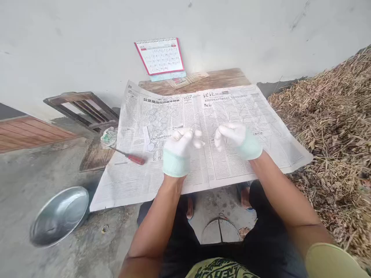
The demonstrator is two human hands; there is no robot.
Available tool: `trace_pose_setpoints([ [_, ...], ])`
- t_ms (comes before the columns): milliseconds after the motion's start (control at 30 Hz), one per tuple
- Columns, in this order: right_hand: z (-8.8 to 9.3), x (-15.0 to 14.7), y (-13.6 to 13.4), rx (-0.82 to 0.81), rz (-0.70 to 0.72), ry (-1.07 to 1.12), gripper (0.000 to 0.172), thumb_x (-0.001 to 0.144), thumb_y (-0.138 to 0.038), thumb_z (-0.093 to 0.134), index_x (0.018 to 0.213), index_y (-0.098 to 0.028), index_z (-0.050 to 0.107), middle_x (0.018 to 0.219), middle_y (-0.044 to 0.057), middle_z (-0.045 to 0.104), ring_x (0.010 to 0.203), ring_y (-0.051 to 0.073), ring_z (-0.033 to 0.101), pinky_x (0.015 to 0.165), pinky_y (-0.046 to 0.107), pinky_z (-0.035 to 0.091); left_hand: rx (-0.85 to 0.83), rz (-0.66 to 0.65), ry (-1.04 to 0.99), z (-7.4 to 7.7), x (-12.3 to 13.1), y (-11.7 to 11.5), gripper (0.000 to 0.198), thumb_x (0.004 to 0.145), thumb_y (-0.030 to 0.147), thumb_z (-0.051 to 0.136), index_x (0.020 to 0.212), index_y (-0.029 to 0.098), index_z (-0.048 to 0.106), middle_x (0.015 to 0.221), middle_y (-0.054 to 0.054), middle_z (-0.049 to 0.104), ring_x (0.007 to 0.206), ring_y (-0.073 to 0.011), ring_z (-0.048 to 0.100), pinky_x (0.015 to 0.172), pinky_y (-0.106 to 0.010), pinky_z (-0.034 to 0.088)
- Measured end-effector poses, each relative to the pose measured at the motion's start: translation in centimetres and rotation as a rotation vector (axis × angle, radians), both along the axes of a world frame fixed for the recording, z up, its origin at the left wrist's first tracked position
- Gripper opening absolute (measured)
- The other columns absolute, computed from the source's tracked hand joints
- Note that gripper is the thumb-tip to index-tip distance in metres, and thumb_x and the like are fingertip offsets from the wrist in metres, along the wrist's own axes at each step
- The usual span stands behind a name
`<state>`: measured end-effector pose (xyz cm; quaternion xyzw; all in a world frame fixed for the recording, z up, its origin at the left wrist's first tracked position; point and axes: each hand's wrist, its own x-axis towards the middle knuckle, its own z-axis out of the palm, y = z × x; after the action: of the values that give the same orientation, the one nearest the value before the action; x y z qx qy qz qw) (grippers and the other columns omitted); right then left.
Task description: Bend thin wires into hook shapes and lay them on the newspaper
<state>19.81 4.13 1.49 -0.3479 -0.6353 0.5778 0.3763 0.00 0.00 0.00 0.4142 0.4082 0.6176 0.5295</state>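
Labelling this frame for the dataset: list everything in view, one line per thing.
newspaper: 1, white with black print, spread open over the low table
table: 1, brown wood, against the wall, mostly covered
screwdriver: 1, red handle, on the newspaper's left edge
crumpled wrapper: 1, green and white, by the screwdriver's tip
calendar: 1, white with red border, leaning on the wall
woven piece: 1, tan, on the table below the calendar
wooden frame: 1, dark brown, leaning at left
metal bowl: 1, silver, on the floor at lower left
dry plant heap: 1, brown, at right
left hand: 1, white glove, curled, above the newspaper, holding nothing visible
right hand: 1, white glove, curled, likewise
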Motion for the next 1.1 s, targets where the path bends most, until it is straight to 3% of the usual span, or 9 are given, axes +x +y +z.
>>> trace_pose_setpoints([
  [200,0.3,-0.3,-0.6,0.058,0.001,-0.112,0.034,0.098,-0.031,0.054,0.069,-0.021,0.069,0.089,0.003,0.078,0.081,0.016,0.072,0.083,0.034,0.058,-0.004,-0.007,0.109,-0.3,-0.4,0.0,0.028,0.090,0.045,0.070,0.079,0.020,0.068,0.063,-0.003,0.069,0.076,-0.0222,0.075,0.073,-0.034,0.058],
  [300,-0.2,-0.2,-0.7,0.070,-0.058,-0.120,0.027,0.098,-0.030,0.055,0.080,-0.022,0.073,0.097,0.003,0.078,0.089,0.017,0.072,0.089,0.035,0.058,0.012,-0.002,0.171,-0.3,-0.4,-0.1,0.026,0.092,0.041,0.066,0.077,0.020,0.067,0.063,-0.003,0.069,0.073,-0.0202,0.074,0.074,-0.034,0.058],
  [433,-0.4,-0.1,-0.8,0.049,-0.102,-0.144,0.025,0.098,-0.037,0.057,0.097,-0.022,0.077,0.101,0.004,0.079,0.086,0.017,0.073,0.087,0.037,0.059,-0.002,0.059,0.369,0.4,0.3,-0.9,0.021,0.093,0.033,0.064,0.077,0.020,0.068,0.063,-0.001,0.069,0.064,-0.0156,0.068,0.070,-0.030,0.055],
  [567,0.3,-0.4,-0.9,0.069,0.021,-0.289,0.022,0.092,-0.030,0.059,0.080,-0.021,0.075,0.088,0.003,0.078,0.083,0.017,0.072,0.083,0.034,0.058,-0.052,0.076,0.589,1.1,1.1,-1.5,0.020,0.092,0.029,0.064,0.074,0.021,0.068,0.064,0.000,0.068,0.062,-0.0138,0.064,0.063,-0.027,0.051],
  [667,0.8,-0.9,-0.9,0.065,0.029,-0.342,0.022,0.087,-0.025,0.059,0.069,-0.021,0.071,0.078,0.001,0.076,0.079,0.017,0.072,0.080,0.032,0.057,-0.040,0.097,0.690,1.1,1.1,-1.4,0.020,0.093,0.026,0.060,0.076,0.021,0.069,0.071,0.001,0.069,0.065,-0.0125,0.063,0.063,-0.026,0.049],
  [833,0.8,-1.3,-0.4,0.096,-0.010,-0.316,0.020,0.085,-0.025,0.059,0.071,-0.021,0.072,0.079,0.001,0.075,0.080,0.017,0.071,0.076,0.031,0.055,-0.033,0.074,0.805,1.1,0.7,-1.0,0.022,0.094,0.025,0.055,0.078,0.021,0.068,0.071,0.002,0.066,0.063,-0.0121,0.058,0.059,-0.026,0.043],
  [1000,0.1,-1.0,0.0,0.047,0.067,-0.235,0.031,0.092,-0.026,0.052,0.065,-0.021,0.066,0.069,0.000,0.070,0.072,0.015,0.065,0.076,0.032,0.052,0.011,0.085,0.950,1.2,0.2,-1.0,0.018,0.094,0.024,0.055,0.080,0.022,0.066,0.068,0.002,0.061,0.066,-0.0139,0.056,0.065,-0.027,0.045],
  [1100,-0.8,-0.6,0.5,-0.038,0.160,-0.147,0.040,0.096,-0.031,0.050,0.058,-0.023,0.056,0.058,-0.001,0.062,0.062,0.014,0.059,0.068,0.032,0.049,0.036,0.053,1.099,1.1,-0.3,-1.3,0.021,0.094,0.025,0.055,0.076,0.023,0.063,0.065,0.003,0.058,0.062,-0.0133,0.053,0.065,-0.027,0.045],
])
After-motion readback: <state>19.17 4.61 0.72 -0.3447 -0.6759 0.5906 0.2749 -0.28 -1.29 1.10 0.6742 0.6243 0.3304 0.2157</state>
